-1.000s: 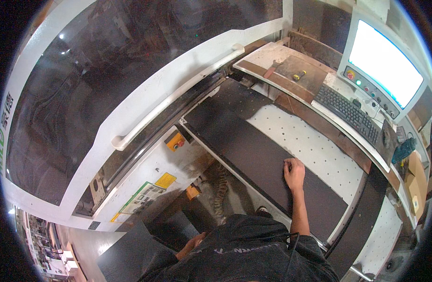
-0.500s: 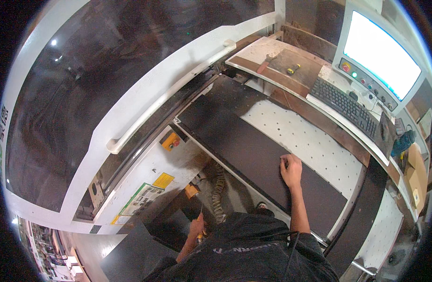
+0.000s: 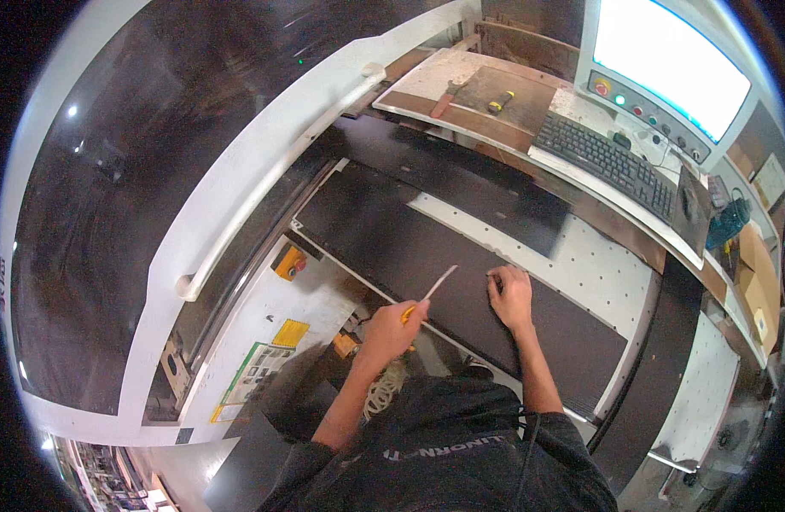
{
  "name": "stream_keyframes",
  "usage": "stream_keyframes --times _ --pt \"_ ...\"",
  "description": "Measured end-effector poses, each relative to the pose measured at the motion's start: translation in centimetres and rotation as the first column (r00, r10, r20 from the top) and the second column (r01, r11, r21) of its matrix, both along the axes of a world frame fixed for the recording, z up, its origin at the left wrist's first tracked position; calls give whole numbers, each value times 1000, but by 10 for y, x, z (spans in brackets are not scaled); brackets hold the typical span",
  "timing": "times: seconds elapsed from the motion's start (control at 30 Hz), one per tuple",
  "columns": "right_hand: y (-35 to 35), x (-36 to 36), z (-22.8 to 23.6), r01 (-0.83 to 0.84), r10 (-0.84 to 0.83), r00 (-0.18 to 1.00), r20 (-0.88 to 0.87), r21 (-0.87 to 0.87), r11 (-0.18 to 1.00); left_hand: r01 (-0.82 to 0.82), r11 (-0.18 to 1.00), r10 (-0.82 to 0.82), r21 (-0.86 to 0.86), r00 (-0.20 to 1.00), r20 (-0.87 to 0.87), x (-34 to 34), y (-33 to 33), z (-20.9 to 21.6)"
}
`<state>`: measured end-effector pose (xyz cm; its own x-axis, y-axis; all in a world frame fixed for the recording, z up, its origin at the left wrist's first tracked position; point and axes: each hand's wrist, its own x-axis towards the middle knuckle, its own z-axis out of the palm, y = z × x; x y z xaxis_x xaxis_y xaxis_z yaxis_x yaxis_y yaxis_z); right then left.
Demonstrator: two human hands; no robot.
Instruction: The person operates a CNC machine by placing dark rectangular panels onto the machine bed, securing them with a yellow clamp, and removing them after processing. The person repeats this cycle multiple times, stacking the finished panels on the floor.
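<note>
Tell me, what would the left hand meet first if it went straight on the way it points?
Probably the dark panel: the thin tool in the left hand points across it, its line passing left of the right hand. Depth is unclear, so the tip may already touch the panel.

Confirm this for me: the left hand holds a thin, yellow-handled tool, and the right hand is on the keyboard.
Not quite: the right hand is not on the keyboard but at the dark board, as the head view shows. The rest stands: the left hand holds a thin, yellow-handled tool.
</note>
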<state>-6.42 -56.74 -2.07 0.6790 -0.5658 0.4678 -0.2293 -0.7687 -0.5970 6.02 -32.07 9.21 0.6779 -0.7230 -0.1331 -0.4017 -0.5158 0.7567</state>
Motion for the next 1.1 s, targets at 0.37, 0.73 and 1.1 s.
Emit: stream_keyframes --times 0.37,0.73,1.1 --pt "-6 1 0 -11 11 1000 4 40 999 -237 937 131 257 921 367 115 -22 16" --pt "-3 0 3 1 0 1000 -11 56 998 146 967 -145 209 989 -20 24 -57 10" --pt "-32 -45 0 -131 120 991 61 209 969 -196 980 183 42 959 217 117 -6 70"
